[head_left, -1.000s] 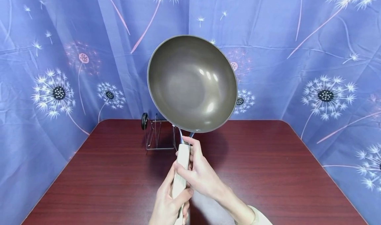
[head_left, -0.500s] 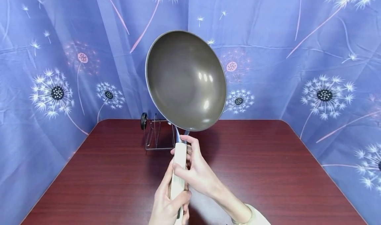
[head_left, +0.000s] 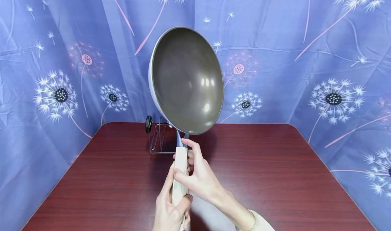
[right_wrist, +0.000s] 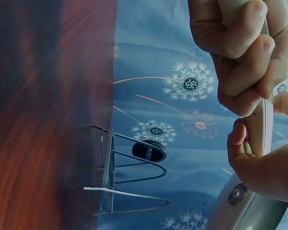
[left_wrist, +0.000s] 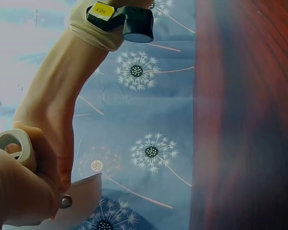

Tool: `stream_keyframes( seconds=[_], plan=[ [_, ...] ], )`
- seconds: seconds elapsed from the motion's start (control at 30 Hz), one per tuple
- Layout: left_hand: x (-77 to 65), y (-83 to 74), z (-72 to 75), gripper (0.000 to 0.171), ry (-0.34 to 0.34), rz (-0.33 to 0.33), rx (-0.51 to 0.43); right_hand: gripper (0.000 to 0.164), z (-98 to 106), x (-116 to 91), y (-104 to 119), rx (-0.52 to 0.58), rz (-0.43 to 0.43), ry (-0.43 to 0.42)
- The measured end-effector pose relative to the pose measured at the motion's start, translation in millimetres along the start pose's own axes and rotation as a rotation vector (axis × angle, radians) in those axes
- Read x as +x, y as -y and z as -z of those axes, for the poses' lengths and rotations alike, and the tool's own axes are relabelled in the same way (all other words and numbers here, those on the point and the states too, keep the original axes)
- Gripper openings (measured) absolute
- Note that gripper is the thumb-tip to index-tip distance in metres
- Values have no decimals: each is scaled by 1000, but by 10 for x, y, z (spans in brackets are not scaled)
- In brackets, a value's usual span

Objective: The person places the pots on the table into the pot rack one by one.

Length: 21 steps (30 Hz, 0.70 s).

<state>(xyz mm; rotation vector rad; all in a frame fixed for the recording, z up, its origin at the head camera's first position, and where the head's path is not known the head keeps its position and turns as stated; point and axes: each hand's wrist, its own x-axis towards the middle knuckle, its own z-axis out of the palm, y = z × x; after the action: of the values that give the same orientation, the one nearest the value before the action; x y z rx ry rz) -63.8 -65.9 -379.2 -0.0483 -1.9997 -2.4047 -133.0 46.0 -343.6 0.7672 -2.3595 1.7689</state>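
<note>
A wok (head_left: 187,81) with a dull brown inside and a pale outer wall is held upright above the table, its inside facing me and angled to the right. My left hand (head_left: 171,207) grips the lower part of its cream handle (head_left: 181,163). Higher on the handle, close to the metal neck, my right hand (head_left: 200,178) holds on with thumb in front and fingers behind. In the right wrist view, a rivet (right_wrist: 238,194) shows on the wok's wall. The handle's looped end (left_wrist: 26,148) pokes out of the left hand in the left wrist view.
A wire rack (head_left: 157,139) with a round black disc (head_left: 148,124) on its left stands at the back of the dark red table (head_left: 268,176), partly behind the wok and hands. Blue dandelion-print cloth (head_left: 275,37) hangs around the back and sides.
The wok has turned about its handle, looking narrower, and its pale outer wall now shows on the left. It has shifted slightly left and up, both hands moving left with the handle.
</note>
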Motion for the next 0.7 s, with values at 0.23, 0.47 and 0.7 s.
stream_keyframes(
  seconds=[0.23,0.47,0.7],
  plan=[
    [-3,19,1,96,-40,-38,10,72,-17,15,21,4,-7,-1],
    [-24,22,9,92,-87,-9,84,71,-28,40,15,50,18,56],
    [-54,-22,25,77,-150,30,126,71,-48,75,27,109,52,100]
  ],
)
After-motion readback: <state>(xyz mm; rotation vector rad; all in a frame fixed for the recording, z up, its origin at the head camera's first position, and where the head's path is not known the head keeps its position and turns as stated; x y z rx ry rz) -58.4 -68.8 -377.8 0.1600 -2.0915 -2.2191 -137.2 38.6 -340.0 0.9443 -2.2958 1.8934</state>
